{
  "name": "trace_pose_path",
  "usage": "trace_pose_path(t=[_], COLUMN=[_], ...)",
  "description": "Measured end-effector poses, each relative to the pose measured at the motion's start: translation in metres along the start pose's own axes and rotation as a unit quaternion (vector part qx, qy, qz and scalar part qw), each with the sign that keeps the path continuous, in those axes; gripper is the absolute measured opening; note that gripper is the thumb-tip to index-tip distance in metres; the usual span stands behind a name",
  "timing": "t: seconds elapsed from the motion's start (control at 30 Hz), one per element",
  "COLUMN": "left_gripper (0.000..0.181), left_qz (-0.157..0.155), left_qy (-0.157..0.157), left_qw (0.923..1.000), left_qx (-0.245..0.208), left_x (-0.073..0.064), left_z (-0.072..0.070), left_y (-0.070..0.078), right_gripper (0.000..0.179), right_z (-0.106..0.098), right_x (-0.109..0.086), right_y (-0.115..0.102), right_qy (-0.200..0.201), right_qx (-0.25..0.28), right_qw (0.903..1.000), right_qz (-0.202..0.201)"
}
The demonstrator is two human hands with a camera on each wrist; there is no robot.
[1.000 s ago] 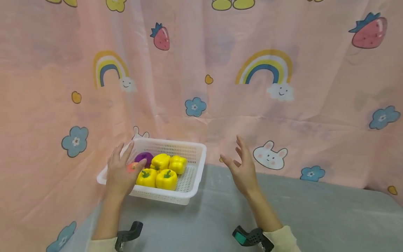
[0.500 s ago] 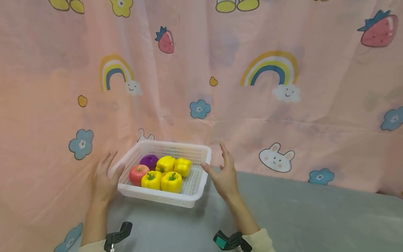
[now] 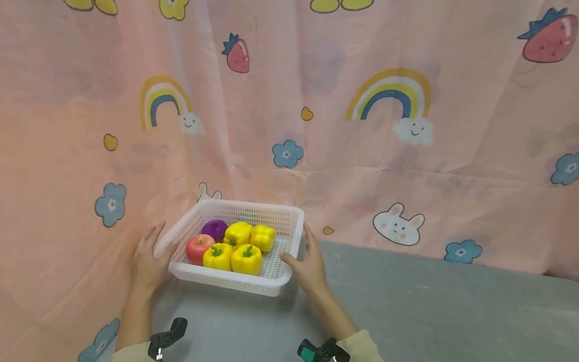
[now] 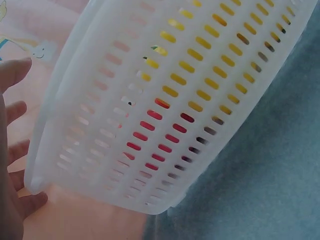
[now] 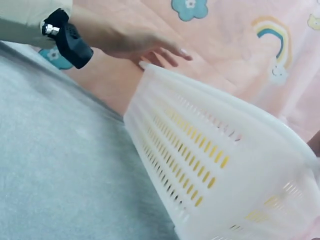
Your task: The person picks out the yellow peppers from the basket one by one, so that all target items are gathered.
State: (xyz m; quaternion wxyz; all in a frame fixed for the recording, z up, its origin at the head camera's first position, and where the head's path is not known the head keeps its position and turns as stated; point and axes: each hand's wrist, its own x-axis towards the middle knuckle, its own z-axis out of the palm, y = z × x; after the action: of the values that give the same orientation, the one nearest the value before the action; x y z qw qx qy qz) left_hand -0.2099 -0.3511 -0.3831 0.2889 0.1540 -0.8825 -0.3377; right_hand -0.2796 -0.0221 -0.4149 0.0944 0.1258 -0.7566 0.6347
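Note:
A white plastic basket (image 3: 217, 279) stands on the grey tabletop. Inside lie several yellow bell peppers (image 3: 246, 260), a red apple (image 3: 199, 249) and a round purple item (image 3: 214, 230) whose kind is unclear. My left hand (image 3: 147, 264) is at the basket's left end, fingers spread and thumb near the rim; in the left wrist view its fingers (image 4: 17, 110) are beside the rim, not curled round it. At the right end my right hand (image 3: 312, 266) holds the rim, thumb over the top and fingers outside. Only a bit of that hand shows in the right wrist view.
A pink curtain (image 3: 253, 110) printed with rainbows, strawberries and rabbits hangs behind and to the left, close to the basket. The grey tabletop (image 3: 429, 301) stretches away to the right. Each forearm wears a black wrist mount (image 3: 323, 350).
My right hand has come leftward from beside the basket to its right rim. My left hand has drawn back from over the basket to its left end, uncovering the apple.

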Motion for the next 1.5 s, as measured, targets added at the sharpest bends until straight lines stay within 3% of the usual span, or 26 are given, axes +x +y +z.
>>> trace_pose_path(t=[0.17, 0.43, 0.67, 0.8, 1.0, 1.17, 1.33, 1.5], left_gripper=[0.067, 0.071, 0.072, 0.072, 0.072, 0.069, 0.068, 0.073], left_qz=[-0.014, -0.047, -0.129, -0.156, -0.137, -0.11, -0.093, -0.086], left_qy=[-0.009, -0.049, -0.083, -0.092, -0.09, -0.07, -0.055, -0.063], left_qw=[0.9999, 0.9976, 0.9873, 0.9821, 0.9829, 0.9853, 0.9891, 0.9889], left_qx=[-0.004, -0.011, -0.043, -0.053, -0.083, -0.111, -0.1, -0.103], left_x=[0.003, 0.001, 0.006, 0.007, 0.006, 0.006, 0.003, 0.001], left_z=[0.001, 0.004, 0.005, 0.002, 0.001, 0.0, -0.003, -0.001], left_y=[-0.002, -0.013, -0.018, -0.018, -0.012, 0.0, 0.009, 0.022], right_gripper=[0.091, 0.09, 0.09, 0.089, 0.088, 0.087, 0.087, 0.087], right_z=[0.005, 0.008, 0.007, 0.006, -0.005, -0.016, -0.025, -0.039], right_x=[0.001, 0.001, 0.0, 0.001, 0.003, 0.003, -0.001, -0.004], right_y=[0.001, -0.002, -0.004, -0.005, -0.007, -0.015, -0.024, -0.033], right_qy=[-0.021, -0.043, -0.047, -0.041, -0.037, -0.031, -0.039, -0.038], right_qx=[0.028, 0.054, 0.074, 0.068, 0.061, 0.053, 0.042, 0.051], right_qw=[0.9988, 0.9943, 0.9927, 0.9934, 0.9942, 0.9951, 0.9959, 0.9964], right_qz=[0.033, 0.082, 0.083, 0.083, 0.081, 0.078, 0.07, 0.055])
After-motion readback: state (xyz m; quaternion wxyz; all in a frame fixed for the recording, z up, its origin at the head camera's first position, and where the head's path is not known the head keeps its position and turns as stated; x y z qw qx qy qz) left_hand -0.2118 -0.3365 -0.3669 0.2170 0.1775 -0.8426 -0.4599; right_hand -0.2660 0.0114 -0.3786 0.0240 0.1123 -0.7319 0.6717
